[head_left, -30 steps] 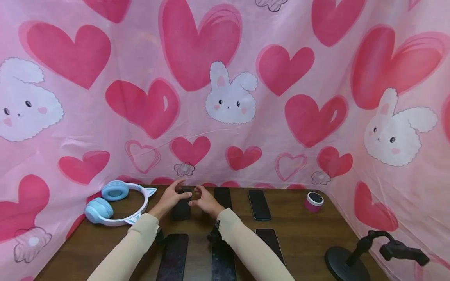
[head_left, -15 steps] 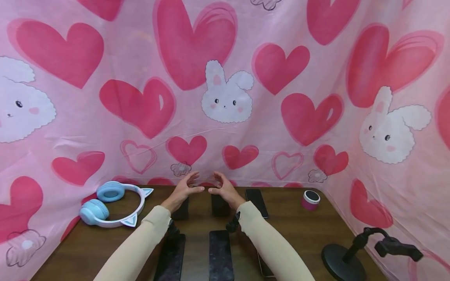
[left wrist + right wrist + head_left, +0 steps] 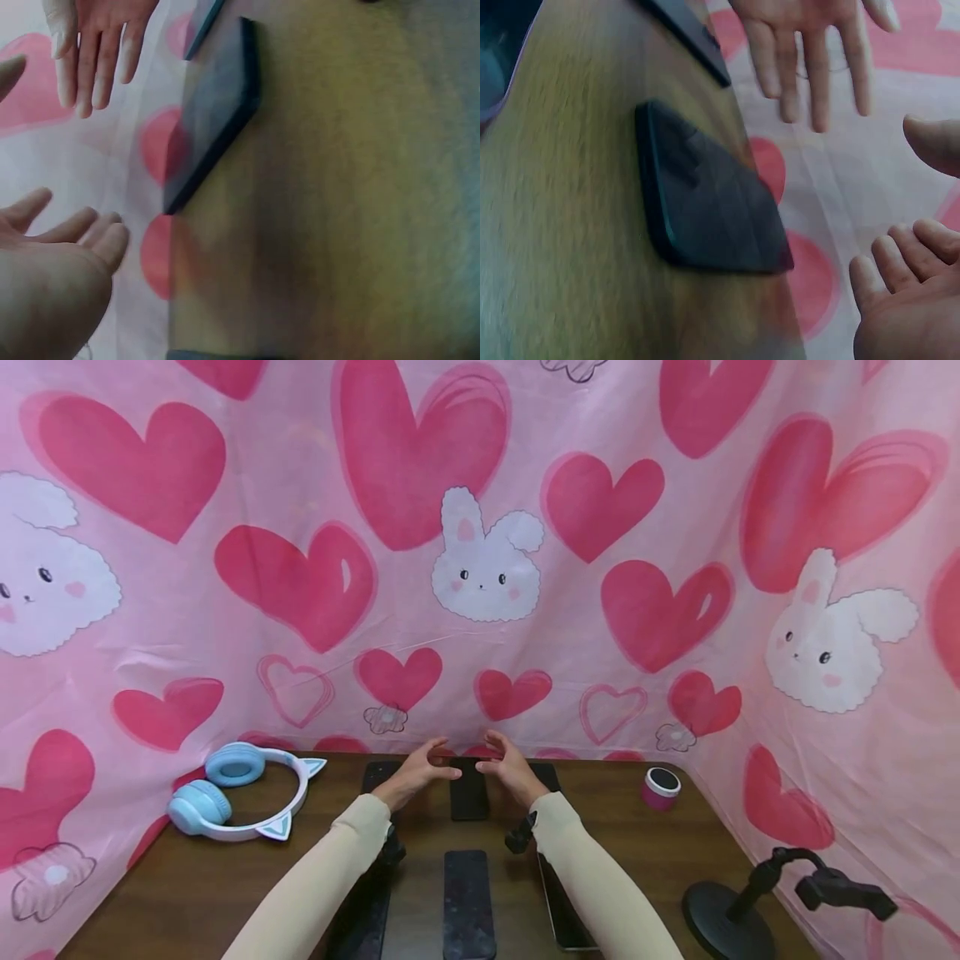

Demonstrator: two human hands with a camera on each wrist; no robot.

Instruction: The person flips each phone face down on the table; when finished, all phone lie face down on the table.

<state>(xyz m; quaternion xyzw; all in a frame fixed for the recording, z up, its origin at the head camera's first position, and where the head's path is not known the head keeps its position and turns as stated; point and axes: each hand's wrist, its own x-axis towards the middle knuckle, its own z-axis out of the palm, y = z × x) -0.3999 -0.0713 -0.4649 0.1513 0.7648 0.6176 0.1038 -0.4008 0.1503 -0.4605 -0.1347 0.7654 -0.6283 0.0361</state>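
My left hand (image 3: 417, 773) and right hand (image 3: 516, 773) face each other above the far edge of the table, fingers loosely bent and holding nothing. Between and below them lies a dark smartphone (image 3: 469, 795), flat on the wood. The left wrist view has the phone (image 3: 220, 112) beside the left palm (image 3: 52, 292), while the other hand's fingers point down. From the right wrist the same phone (image 3: 716, 202) appears apart from both hands. Another phone (image 3: 381, 772) lies by the left wrist; a third phone (image 3: 546, 773) is partly covered by the right hand and sleeve.
Nearer me lie more phones: one in the middle (image 3: 468, 902), one at right (image 3: 564, 910) and a dark one (image 3: 363, 914) under the left sleeve. Blue cat-ear headphones (image 3: 288, 814) sit left, a small pink-and-white round object (image 3: 662, 788) right, a black stand (image 3: 729, 920) front right.
Both hands have moved right, from around the back left phone to around the back middle one. They spread apart, then drew slightly closer. The phones have stayed in place.
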